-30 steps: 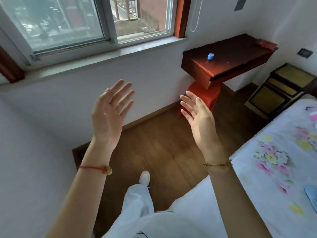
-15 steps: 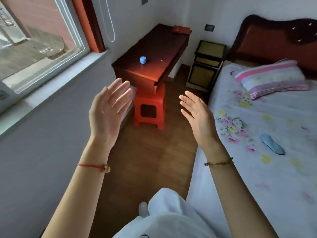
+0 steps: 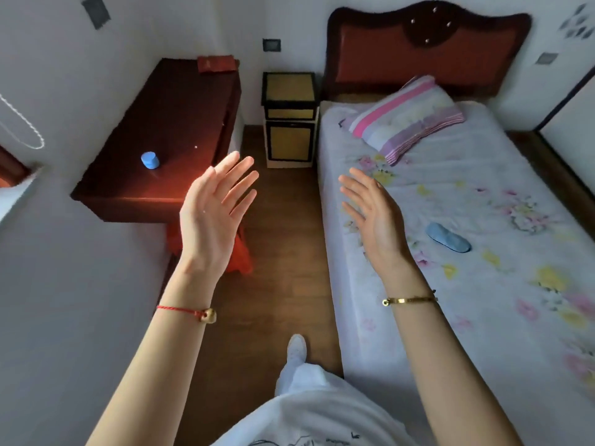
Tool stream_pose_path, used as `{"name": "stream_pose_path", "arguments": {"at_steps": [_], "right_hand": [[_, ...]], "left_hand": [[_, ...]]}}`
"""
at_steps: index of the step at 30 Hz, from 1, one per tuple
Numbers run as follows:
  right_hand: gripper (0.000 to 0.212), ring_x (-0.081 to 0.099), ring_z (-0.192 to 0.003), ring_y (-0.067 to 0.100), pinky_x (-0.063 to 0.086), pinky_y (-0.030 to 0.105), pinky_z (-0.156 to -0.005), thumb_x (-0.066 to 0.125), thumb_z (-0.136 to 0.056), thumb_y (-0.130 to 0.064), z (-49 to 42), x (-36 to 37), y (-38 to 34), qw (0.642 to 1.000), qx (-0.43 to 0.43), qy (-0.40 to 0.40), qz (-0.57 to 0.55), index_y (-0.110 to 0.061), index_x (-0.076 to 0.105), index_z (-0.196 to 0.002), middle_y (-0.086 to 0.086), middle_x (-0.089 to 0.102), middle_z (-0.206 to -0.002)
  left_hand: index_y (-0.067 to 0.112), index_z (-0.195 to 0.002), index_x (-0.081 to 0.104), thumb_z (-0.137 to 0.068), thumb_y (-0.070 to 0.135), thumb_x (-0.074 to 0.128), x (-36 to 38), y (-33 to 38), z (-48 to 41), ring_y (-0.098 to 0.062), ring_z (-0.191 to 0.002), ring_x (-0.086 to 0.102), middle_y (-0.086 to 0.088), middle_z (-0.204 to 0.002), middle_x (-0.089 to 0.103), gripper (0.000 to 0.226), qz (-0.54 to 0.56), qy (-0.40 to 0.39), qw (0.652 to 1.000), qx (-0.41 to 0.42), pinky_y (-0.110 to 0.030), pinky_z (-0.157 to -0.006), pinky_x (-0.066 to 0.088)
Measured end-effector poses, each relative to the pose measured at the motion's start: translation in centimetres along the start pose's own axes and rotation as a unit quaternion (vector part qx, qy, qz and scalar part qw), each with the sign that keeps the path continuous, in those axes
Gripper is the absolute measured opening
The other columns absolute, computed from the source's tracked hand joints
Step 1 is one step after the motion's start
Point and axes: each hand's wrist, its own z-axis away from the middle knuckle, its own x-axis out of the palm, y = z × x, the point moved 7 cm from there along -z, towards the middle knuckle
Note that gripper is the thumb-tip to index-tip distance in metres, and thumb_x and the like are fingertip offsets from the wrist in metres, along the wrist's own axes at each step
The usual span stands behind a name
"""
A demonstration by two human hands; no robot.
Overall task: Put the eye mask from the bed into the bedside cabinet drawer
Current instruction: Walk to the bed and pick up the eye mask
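A blue eye mask (image 3: 448, 237) lies flat on the flowered sheet of the bed (image 3: 483, 300), right of centre. The bedside cabinet (image 3: 288, 119), black-framed with yellow panels, stands at the head of the bed against the far wall; its drawer front (image 3: 289, 113) is closed. My left hand (image 3: 214, 210) is raised over the floor, fingers spread, holding nothing. My right hand (image 3: 373, 217) is raised over the bed's near edge, open and empty, a hand's width left of the mask.
A dark red desk (image 3: 167, 140) stands at the left with a small blue cap-like object (image 3: 150, 160) on it and an orange stool (image 3: 240, 252) beneath. A striped pillow (image 3: 409, 117) lies by the headboard (image 3: 425, 53). A wooden floor strip (image 3: 283, 252) runs between desk and bed.
The view has swung right from the window to the bed, bringing the cabinet, pillow and eye mask into sight. Both hands keep the same raised, open pose.
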Motion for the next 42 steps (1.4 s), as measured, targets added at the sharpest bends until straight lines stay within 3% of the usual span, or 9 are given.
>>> {"name": "stream_pose_path", "arguments": {"at_steps": [7, 16, 22, 27, 32, 42], "right_hand": [[0.041, 0.062, -0.123, 0.009, 0.047, 0.03, -0.105, 0.043, -0.099, -0.037, -11.1, -3.7, -3.3, 0.998, -0.023, 0.063, -0.001, -0.019, 0.061, -0.131, 0.0, 0.069, -0.129], [0.034, 0.061, -0.122, 0.007, 0.045, 0.032, -0.109, 0.035, -0.105, -0.031, -19.6, -9.6, -4.3, 0.984, -0.038, 0.174, -0.014, -0.024, 0.062, -0.125, -0.007, 0.07, -0.122], [0.034, 0.059, -0.125, 0.01, 0.044, 0.03, -0.108, 0.035, -0.104, -0.031, -24.4, -13.2, -4.7, 0.964, -0.06, 0.259, -0.026, -0.024, 0.06, -0.126, -0.004, 0.066, -0.128], [0.038, 0.059, -0.128, 0.016, 0.043, 0.035, -0.111, 0.039, -0.104, -0.024, -27.6, -16.0, -5.1, 0.93, -0.093, 0.352, -0.052, -0.013, 0.057, -0.135, 0.005, 0.064, -0.135], [0.04, 0.061, -0.125, 0.02, 0.045, 0.04, -0.11, 0.037, -0.105, -0.028, -28.6, -18.5, -4.8, 0.878, -0.121, 0.457, -0.08, -0.011, 0.059, -0.135, 0.008, 0.066, -0.133], [0.04, 0.062, -0.124, 0.018, 0.044, 0.042, -0.111, 0.036, -0.105, -0.029, -26.1, -22.0, -4.4, 0.794, -0.142, 0.585, -0.085, -0.014, 0.059, -0.134, 0.004, 0.068, -0.131]], "left_hand": [[0.007, -0.144, 0.05, -0.103, 0.031, 0.033, 5.8, -2.7, -13.1, -0.026, -0.131, 0.059, -0.011, -0.141, 0.062, 0.05, 0.014, -0.051, 0.998, -0.034, -0.044, -0.116, 0.038], [0.007, -0.144, 0.05, -0.104, 0.031, 0.031, 12.4, -8.6, -26.2, -0.027, -0.132, 0.058, -0.011, -0.142, 0.061, 0.05, 0.014, -0.135, 0.985, -0.11, -0.045, -0.117, 0.037], [0.011, -0.141, 0.054, -0.104, 0.032, 0.03, 17.0, -12.9, -34.9, -0.025, -0.131, 0.059, -0.008, -0.14, 0.063, 0.049, 0.001, -0.21, 0.964, -0.162, -0.045, -0.116, 0.037], [0.011, -0.139, 0.055, -0.105, 0.033, 0.032, 21.4, -15.7, -41.9, -0.026, -0.131, 0.059, -0.009, -0.14, 0.063, 0.047, -0.019, -0.282, 0.935, -0.213, -0.045, -0.116, 0.038], [0.012, -0.138, 0.056, -0.104, 0.033, 0.035, 25.6, -18.9, -46.9, -0.024, -0.128, 0.061, -0.008, -0.138, 0.064, 0.045, -0.035, -0.344, 0.9, -0.267, -0.042, -0.112, 0.042], [0.012, -0.14, 0.055, -0.106, 0.032, 0.03, 33.6, -25.6, -47.7, -0.024, -0.131, 0.059, -0.007, -0.139, 0.064, 0.046, -0.045, -0.459, 0.812, -0.358, -0.044, -0.115, 0.04]]}}
